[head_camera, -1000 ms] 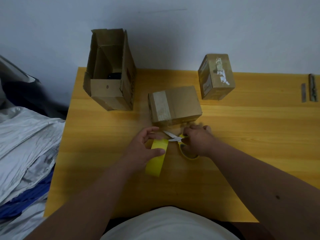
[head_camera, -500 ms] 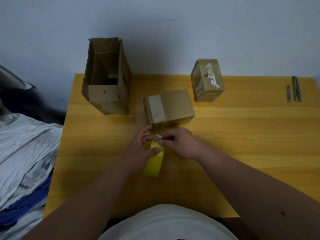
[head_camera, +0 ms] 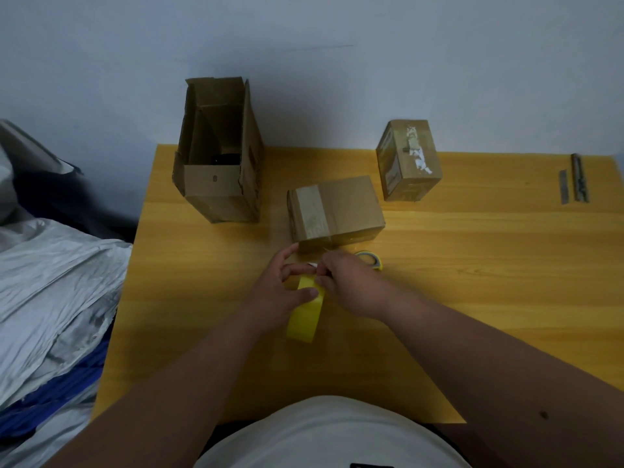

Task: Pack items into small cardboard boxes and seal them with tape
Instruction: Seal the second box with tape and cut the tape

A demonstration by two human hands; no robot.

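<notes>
My left hand (head_camera: 278, 293) grips a yellow tape roll (head_camera: 305, 315) held upright just above the yellow table (head_camera: 472, 282), thumb across its outer face. My right hand (head_camera: 349, 283) meets it from the right, with curled fingertips pinching at the top of the roll. Yellow-handled scissors (head_camera: 370, 259) lie on the table behind my right hand, partly hidden by it. A small closed cardboard box (head_camera: 341, 209) with tape over its left end sits just beyond my hands. A second small taped box (head_camera: 408, 160) stands farther back on the right.
A tall open cardboard box (head_camera: 219, 157) with something dark inside stands at the back left of the table. Two grey metal strips (head_camera: 574, 182) lie at the far right. Crumpled grey and blue sheeting (head_camera: 50, 298) lies off the table's left edge.
My right hand has set the scissors down on the table and moved left onto the top of the tape roll. My left hand has kept hold of the roll.
</notes>
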